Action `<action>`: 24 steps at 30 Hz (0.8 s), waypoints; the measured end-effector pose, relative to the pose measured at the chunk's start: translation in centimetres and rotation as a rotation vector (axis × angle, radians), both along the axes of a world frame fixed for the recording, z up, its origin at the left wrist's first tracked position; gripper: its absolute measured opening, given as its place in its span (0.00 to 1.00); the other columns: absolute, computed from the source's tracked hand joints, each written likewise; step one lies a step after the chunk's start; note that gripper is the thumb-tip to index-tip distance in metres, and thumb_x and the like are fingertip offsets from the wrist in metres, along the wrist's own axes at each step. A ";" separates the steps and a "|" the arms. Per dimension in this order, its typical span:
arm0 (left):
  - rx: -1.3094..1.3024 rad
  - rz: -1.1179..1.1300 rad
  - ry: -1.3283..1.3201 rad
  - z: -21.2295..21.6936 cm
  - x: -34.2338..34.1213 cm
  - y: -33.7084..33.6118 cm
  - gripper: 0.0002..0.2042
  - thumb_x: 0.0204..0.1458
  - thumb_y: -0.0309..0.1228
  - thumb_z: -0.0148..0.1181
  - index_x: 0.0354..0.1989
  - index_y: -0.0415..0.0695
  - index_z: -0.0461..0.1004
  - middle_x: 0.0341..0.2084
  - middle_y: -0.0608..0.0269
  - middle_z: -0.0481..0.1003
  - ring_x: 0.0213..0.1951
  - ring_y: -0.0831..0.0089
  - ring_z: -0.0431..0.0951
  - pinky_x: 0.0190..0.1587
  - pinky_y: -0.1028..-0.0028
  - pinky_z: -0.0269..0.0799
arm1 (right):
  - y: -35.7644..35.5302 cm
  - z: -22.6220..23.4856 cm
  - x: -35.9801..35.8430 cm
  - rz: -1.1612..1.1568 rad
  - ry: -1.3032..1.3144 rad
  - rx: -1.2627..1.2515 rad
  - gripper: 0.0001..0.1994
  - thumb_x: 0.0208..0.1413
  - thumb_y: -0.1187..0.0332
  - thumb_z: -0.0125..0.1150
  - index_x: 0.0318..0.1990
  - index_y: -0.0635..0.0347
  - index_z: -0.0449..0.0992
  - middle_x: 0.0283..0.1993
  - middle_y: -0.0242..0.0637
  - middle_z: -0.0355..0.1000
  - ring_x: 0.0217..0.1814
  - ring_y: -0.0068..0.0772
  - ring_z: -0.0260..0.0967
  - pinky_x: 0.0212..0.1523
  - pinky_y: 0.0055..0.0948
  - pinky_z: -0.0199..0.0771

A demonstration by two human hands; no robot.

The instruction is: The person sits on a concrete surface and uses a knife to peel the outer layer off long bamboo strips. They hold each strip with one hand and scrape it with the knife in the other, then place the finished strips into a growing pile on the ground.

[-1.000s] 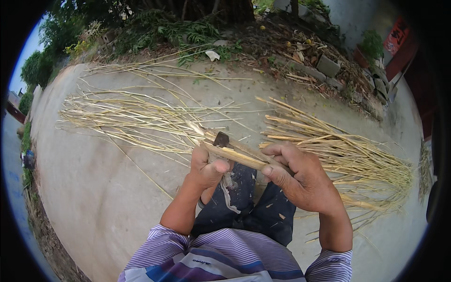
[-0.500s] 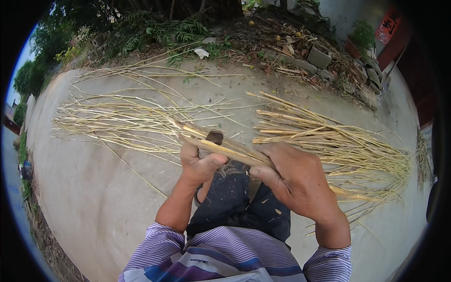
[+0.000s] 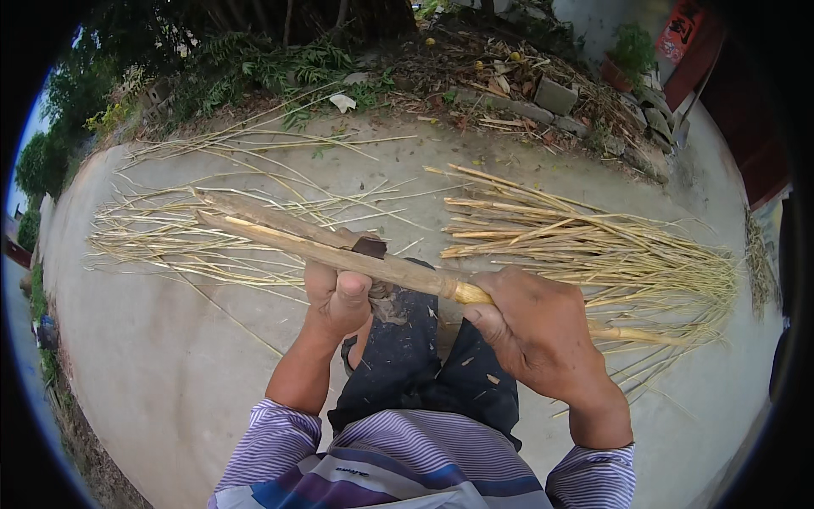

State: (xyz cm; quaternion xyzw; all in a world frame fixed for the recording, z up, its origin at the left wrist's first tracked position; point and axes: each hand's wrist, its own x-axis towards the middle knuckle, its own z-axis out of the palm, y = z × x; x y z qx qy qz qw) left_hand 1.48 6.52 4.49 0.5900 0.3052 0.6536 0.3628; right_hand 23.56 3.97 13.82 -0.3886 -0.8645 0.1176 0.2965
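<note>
A: Starting with the head view — gripping what, and where?

B: Holding the split stalk [image 3: 410, 273] across the clock's middle, pointing its open end toward ten o'clock and its whole end toward four. Closing the right hand [image 3: 538, 331] around that whole end. Curling the left hand [image 3: 333, 304] beneath the stalk, toward eight. Hiding those fingers behind, though; cannot tell around what, or how tightly.

A: And working it well — meaning what?

B: Judging from here: setting the dark blade [image 3: 370, 247] square between the upper half [image 3: 263, 215] and the lower half [image 3: 280, 240], for an even split; pulling steadily along the length rather than twisting; easing off near the joint [image 3: 448, 288], probably meeting tougher fibre; tucking the left hand well clear of the edge.

A: Counting now?

B: Seeing one stalk in hand, opening into two halves; one blade; two hands; one grey cloth-like scrap [image 3: 391, 307] just below the blade. Finding two main cane piles on the concrete [image 3: 212, 365]: the left pile [image 3: 153, 229] near nine, the right pile [image 3: 585, 254] near three, overlapping too much for counting single canes. Adding one white scrap [image 3: 342, 103] near eleven and one potted plant [image 3: 633, 55] between one and two.
</note>
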 end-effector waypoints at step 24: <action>0.396 -0.168 0.225 1.5 2.2 1.0 0.23 0.63 0.51 0.46 0.35 0.39 0.60 0.26 0.62 0.64 0.23 0.75 0.66 0.23 0.75 0.63 | -1.0 0.3 -1.2 -0.062 0.000 0.140 0.11 0.52 0.65 0.65 0.36 0.61 0.71 0.22 0.37 0.67 0.20 0.39 0.68 0.18 0.36 0.66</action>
